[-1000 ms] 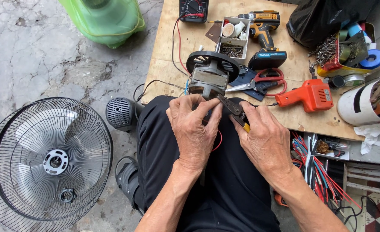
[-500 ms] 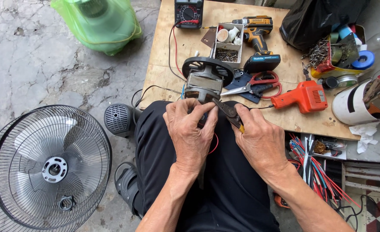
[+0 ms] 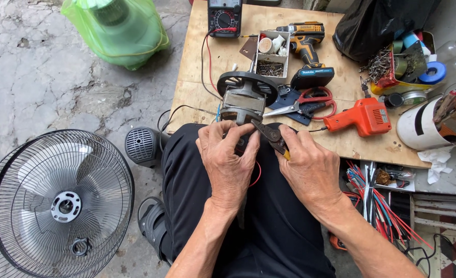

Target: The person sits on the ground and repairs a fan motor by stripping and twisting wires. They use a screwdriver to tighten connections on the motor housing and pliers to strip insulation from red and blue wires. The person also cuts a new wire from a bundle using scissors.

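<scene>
1. The person sits with a fan motor [image 3: 246,100] propped at the near edge of the plywood bench [image 3: 207,56], against the knees.
2. The left hand [image 3: 228,162] is clenched around the motor's wires just below its body; a red wire [image 3: 257,175] loops out beside it.
3. The right hand [image 3: 310,167] grips pliers [image 3: 269,135], their tip at the motor's base.
4. Nearby on the bench lie scissors [image 3: 310,103], an orange soldering gun [image 3: 362,117] and a cordless drill [image 3: 307,51].
5. A fan grille [image 3: 53,206] rests on the floor.
</scene>
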